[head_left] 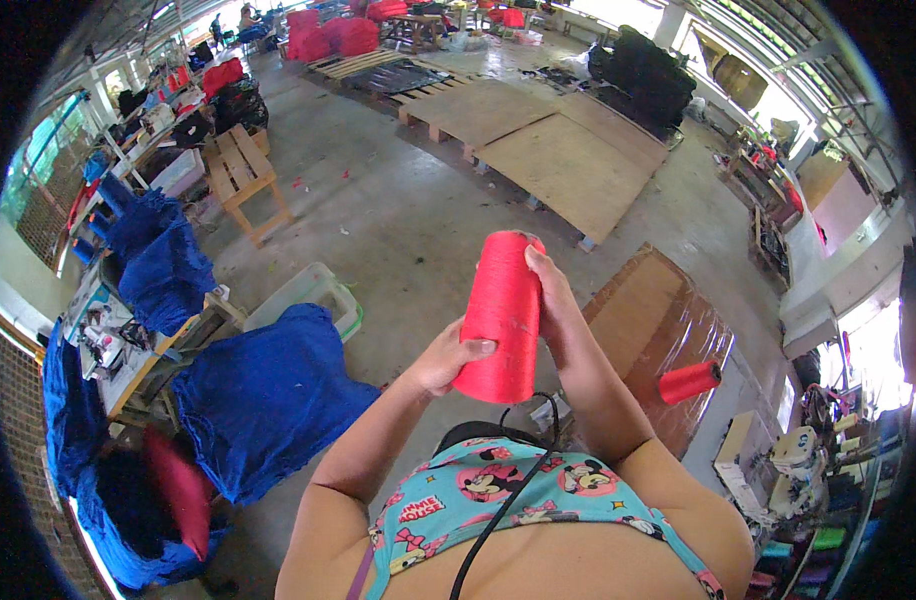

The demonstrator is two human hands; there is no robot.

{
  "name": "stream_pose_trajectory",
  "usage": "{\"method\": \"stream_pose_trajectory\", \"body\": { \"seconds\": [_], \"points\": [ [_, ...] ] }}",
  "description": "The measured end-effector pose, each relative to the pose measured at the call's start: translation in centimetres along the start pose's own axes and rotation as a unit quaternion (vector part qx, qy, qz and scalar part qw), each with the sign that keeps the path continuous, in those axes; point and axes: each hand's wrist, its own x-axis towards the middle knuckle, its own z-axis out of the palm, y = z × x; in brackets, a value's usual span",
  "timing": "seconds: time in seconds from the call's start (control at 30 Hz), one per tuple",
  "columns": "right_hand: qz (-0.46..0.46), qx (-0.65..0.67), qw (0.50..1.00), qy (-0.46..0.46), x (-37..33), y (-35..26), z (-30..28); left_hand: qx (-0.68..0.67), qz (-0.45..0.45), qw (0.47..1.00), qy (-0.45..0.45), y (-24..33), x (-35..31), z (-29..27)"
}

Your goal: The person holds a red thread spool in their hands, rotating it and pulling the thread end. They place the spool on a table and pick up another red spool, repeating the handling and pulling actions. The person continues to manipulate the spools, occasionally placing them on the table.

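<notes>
Red thread cone (500, 315), tall, glossy and tightly wound, held upright in mid-air above concrete floor (398, 220), clear of any surface. Left hand (446, 358) wrapped around lower end; right hand (558, 300) closed along upper side. Smaller red spool (690, 381) lying beside plastic-wrapped brown cardboard package (658, 330), right of centre.

Open concrete floor (398, 200) is stretching ahead of the raised red thread cone (501, 318), leaving free passage forward and up. To the left, piled blue fabric (263, 395) and a cluttered worktable (128, 365) are crowding the way. To the right, a wrapped cardboard sheet (658, 330) is lying close, with a smaller red spool (690, 381) sitting at its edge. Farther off, flat wooden platforms (568, 165) and a wooden bench (243, 180) are interrupting the floor.
</notes>
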Motion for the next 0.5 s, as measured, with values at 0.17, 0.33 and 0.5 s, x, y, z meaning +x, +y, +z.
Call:
{"method": "stream_pose_trajectory", "body": {
  "seconds": [0.17, 0.33, 0.5],
  "points": [
    [0.012, 0.156, 0.983, -0.097, 1.3, 1.5, -0.2, -0.211, -0.076, 0.974, -0.015, -3.4, -0.7, -2.2],
    [-0.015, 0.289, 0.925, -0.247, 3.7, 2.6, -3.8, -0.317, -0.093, 0.938, -0.106, -3.6, -0.6, -0.2],
    [-0.083, 0.187, 0.976, -0.069, 5.6, 1.7, -7.0, -0.308, -0.131, 0.941, -0.038, -4.6, -2.1, -2.3]
  ]
}}
